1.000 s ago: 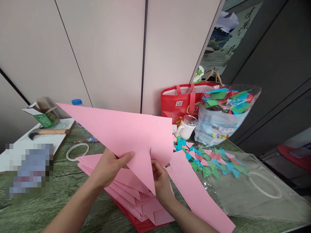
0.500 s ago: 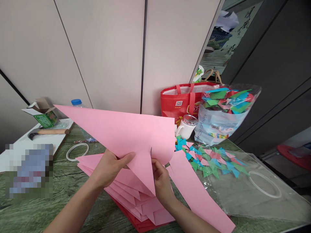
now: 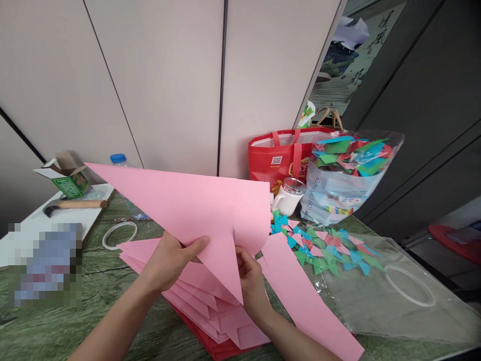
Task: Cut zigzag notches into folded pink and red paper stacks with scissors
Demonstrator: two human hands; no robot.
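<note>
Beyond hands [image 3: 169, 261] at pink sheet [image 3: 195, 203], plastic bag [image 3: 334, 193] reads "COPY PAPER".

Pink sheet [image 3: 203, 205], partly cut, raised, tip leftward, right part curled.

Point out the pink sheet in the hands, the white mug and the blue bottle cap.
Pink sheet [image 3: 203, 208], head view: middle of its broad face.
White mug [image 3: 288, 203], head view: side of its body.
Blue bottle cap [image 3: 118, 158], head view: middle of the cap.
</note>
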